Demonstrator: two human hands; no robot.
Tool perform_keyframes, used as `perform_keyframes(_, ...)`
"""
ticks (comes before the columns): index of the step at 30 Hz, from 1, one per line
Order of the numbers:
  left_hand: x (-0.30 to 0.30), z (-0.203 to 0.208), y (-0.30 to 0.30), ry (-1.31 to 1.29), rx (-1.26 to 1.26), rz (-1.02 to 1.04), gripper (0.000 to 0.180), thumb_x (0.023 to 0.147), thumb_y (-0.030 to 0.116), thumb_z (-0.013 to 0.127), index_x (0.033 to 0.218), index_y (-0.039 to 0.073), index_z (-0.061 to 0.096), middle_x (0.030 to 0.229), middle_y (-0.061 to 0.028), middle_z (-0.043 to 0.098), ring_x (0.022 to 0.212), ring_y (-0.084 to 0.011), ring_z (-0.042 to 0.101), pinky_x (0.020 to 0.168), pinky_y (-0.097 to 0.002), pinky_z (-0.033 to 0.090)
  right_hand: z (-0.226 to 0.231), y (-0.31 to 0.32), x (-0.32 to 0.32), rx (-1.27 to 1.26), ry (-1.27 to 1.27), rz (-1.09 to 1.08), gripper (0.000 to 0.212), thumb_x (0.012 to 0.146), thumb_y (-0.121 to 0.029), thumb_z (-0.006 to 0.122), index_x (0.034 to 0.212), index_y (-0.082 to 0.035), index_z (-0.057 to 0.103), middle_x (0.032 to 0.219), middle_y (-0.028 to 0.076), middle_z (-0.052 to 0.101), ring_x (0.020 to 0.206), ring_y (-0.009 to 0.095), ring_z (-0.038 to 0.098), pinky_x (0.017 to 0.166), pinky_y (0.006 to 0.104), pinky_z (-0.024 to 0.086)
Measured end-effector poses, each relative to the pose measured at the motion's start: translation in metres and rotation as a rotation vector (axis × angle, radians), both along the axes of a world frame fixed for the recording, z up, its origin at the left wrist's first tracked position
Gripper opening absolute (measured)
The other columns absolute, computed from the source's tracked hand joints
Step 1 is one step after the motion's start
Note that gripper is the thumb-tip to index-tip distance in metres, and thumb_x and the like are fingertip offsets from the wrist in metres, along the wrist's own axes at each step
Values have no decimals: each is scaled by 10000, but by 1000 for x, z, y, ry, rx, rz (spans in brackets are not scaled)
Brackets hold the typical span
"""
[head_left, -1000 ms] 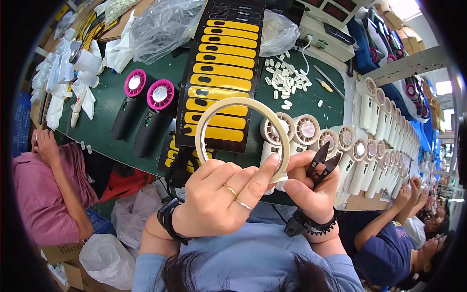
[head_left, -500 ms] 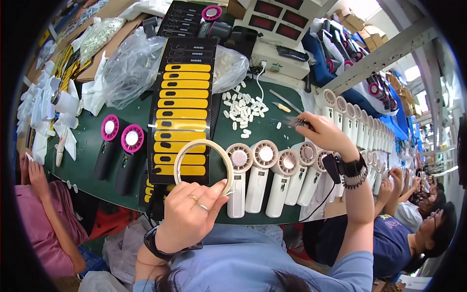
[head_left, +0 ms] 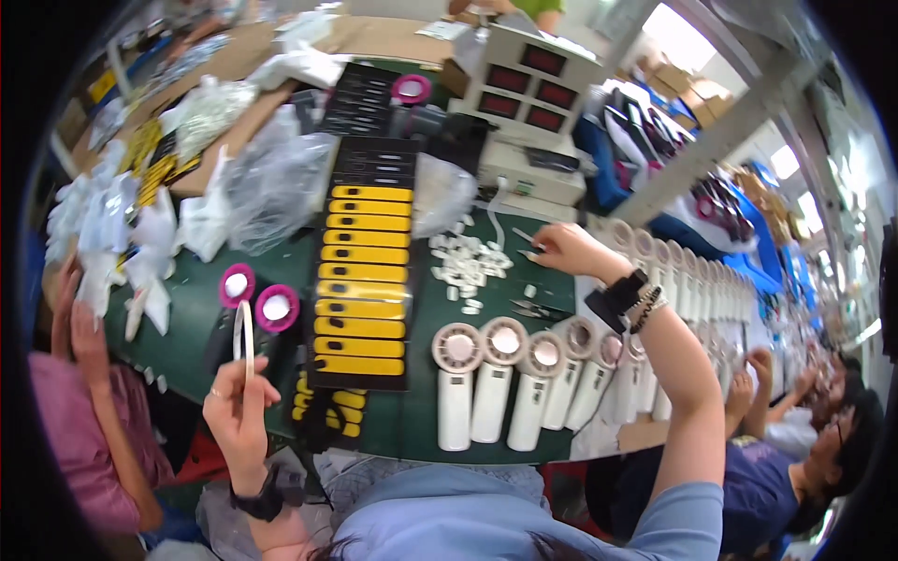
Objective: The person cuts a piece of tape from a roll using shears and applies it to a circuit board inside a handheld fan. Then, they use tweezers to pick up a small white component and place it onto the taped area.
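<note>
My left hand (head_left: pixel 241 411) pinches a cream roll of tape (head_left: pixel 245 344), now seen almost edge-on, above the dark handheld fans with pink heads (head_left: pixel 277 307). At the far side of the green table, my right hand (head_left: pixel 572 251) has its fingers closed on a slim pointed tool (head_left: pixel 528 254); a second thin metal tool (head_left: pixel 522 234) lies beside it. Small dark-handled snips (head_left: pixel 541 310) lie on the table below that hand. White handheld fans (head_left: pixel 456 402) lie in a row nearer to me. Small white oval pieces (head_left: pixel 468 266) are scattered left of my right hand.
A black sheet with yellow adhesive strips (head_left: pixel 363 299) lies mid-table. Behind are clear plastic bags (head_left: pixel 281 178) and a white machine with dark displays (head_left: pixel 528 84). More white fans (head_left: pixel 692 271) line the right. Co-workers sit on both sides, one in a pink top (head_left: pixel 89 430).
My left hand has moved left with the tape roll, which has turned edge-on. My right hand has let go of the snips and reached the slim tools. The view has shifted.
</note>
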State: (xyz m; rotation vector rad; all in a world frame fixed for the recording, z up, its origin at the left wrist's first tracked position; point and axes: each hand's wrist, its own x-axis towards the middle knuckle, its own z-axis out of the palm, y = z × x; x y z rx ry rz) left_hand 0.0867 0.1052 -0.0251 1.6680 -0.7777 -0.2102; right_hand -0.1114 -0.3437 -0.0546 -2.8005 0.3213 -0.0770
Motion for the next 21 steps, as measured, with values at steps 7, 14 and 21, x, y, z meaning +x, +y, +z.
perform_keyframes(7, 73, -8, 29, 143, -403, 190, 224, 942, 162, 480, 1021, -27, 572, 682, -4, 511, 636, -75, 464, 609, -209, 354, -6, 2, -5, -12, 199, -144, 218, 655, -213, 666, 642, -18, 569, 614, 156, 567, 601, 315, 565, 570, 388, 455)
perform_keyframes(14, 160, -23, 78, 421, -548, 76, 264, 951, 206, 472, 1053, -11, 583, 755, -4, 554, 707, -91, 532, 704, -229, 423, 11, 5, -13, 141, -26, -293, 181, 645, -85, 691, 678, 3, 536, 550, 70, 537, 477, 138, 544, 452, 285, 442)
perform_keyframes(21, 193, -38, 93, 514, -417, 29, 277, 952, 252, 467, 1052, 24, 588, 765, 17, 559, 736, -86, 545, 736, -263, 461, 34, 34, -30, 416, -80, -431, 119, 737, 7, 623, 746, 2, 504, 598, 21, 541, 457, 57, 491, 403, 188, 393)
